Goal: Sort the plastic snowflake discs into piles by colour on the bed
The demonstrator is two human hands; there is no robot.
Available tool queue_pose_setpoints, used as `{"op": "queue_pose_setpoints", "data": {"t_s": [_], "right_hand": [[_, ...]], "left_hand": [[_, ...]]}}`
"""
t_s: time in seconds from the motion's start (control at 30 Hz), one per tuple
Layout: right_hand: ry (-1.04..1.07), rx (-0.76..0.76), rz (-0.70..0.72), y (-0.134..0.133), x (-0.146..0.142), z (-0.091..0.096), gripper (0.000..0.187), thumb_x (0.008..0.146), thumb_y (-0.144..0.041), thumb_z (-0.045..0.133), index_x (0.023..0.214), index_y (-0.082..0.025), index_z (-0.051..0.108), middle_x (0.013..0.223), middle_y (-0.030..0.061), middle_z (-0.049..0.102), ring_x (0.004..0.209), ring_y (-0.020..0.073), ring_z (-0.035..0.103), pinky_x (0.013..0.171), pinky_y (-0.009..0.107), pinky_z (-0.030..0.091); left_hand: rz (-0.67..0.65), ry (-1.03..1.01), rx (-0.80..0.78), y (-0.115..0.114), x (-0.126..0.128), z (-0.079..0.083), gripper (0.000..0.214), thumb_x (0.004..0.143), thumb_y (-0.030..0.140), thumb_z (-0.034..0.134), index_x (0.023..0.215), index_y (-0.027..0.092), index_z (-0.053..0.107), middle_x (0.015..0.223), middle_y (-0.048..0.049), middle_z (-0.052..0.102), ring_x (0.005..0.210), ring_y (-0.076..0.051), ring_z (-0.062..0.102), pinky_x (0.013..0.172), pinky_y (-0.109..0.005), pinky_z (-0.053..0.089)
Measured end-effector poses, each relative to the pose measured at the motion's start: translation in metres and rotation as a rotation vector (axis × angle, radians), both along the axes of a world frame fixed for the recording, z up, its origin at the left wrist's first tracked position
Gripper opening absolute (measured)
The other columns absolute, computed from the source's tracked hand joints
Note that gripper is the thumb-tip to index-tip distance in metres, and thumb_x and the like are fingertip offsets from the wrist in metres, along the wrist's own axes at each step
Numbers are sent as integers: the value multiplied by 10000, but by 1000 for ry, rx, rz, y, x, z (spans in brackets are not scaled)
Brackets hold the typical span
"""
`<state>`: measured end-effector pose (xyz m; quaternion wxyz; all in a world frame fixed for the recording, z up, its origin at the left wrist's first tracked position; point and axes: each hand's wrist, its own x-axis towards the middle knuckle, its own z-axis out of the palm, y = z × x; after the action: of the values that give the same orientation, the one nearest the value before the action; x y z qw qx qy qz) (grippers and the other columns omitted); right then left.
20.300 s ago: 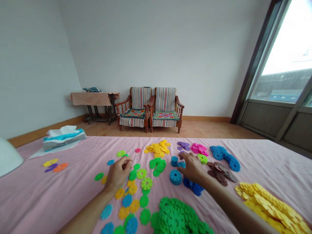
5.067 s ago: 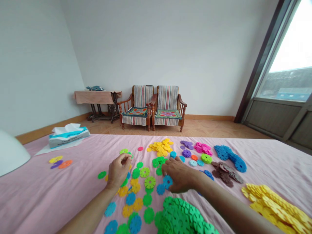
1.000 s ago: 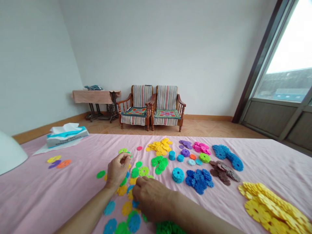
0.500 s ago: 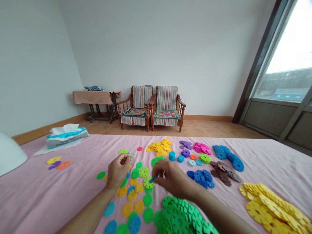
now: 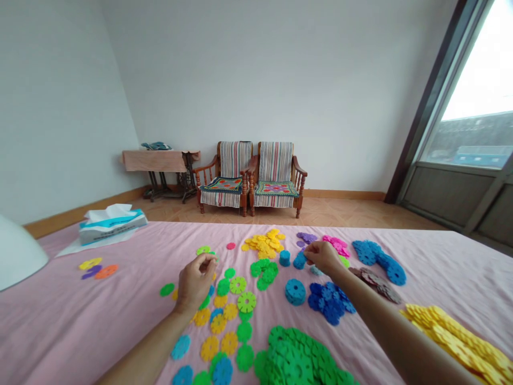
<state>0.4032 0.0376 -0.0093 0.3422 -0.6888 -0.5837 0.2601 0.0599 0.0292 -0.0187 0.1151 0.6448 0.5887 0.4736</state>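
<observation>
My left hand is raised above the left part of the cloth, thumb and fingers pinched; a bit of green shows at the fingertips, but what they grip is unclear. Notched plastic discs lie under and beside it, among them a yellow disc and a lime disc. Further right, my right hand pinches a light blue disc at a short stack of the same colour. Close by stand another light blue stack and a wider blue stack.
Green discs are heaped at the front, and yellow rows lie at the right. Dark blue, brown and yellow piles lie further back. A tissue box is at the far left.
My right hand has moved right and away from me, from the lime disc to the light blue stacks, uncovering green discs and the wider blue stack. My left hand has hardly moved.
</observation>
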Motion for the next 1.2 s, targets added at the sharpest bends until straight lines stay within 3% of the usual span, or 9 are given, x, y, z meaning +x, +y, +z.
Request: {"op": "queue_pose_setpoints", "data": {"t_s": [0.23,0.5,0.7,0.87,1.03,1.2], "right_hand": [[-146,-76,-22,3,-6,5,211,896,-320,568,994,-139,617,960,28,647,769,130,624,679,300,531],[-229,157,-53,-27,-18,32,110,820,-158,548,791,-128,650,687,17,637,651,153,589,612,271,422],[-179,245,326,-86,-75,41,139,764,-122,555,749,-186,678,672,-23,640,617,104,575,580,195,399],[-154,170,730,-131,-120,50,193,753,-123,600,884,-208,713,916,32,662,886,145,596,768,210,428],[-349,156,933,-136,-147,47,255,736,-186,648,987,-191,685,1022,62,638,960,182,566,845,236,421],[-588,277,939,-128,-162,27,226,734,-306,676,911,-165,664,939,73,644,901,213,561,797,277,445]], "left_hand": [[-22,-18,-9,2,-2,-4,245,761,405,512,776,195,638,728,-8,699,688,-182,654,651,-245,484],[-9,-3,10,1,1,-1,229,747,397,519,745,202,638,704,2,701,672,-178,655,638,-241,481],[-4,-1,-4,0,2,-1,226,758,383,503,747,202,637,722,-2,707,679,-175,656,644,-241,476],[10,2,-11,-2,2,0,226,749,380,502,745,198,636,730,-7,711,684,-177,655,644,-240,475],[10,-2,-13,-1,3,0,222,752,380,502,751,199,630,743,-11,717,689,-177,656,645,-237,478],[-2,6,-9,-3,3,2,231,768,389,489,748,202,624,721,-8,709,665,-175,649,634,-240,474]]}}
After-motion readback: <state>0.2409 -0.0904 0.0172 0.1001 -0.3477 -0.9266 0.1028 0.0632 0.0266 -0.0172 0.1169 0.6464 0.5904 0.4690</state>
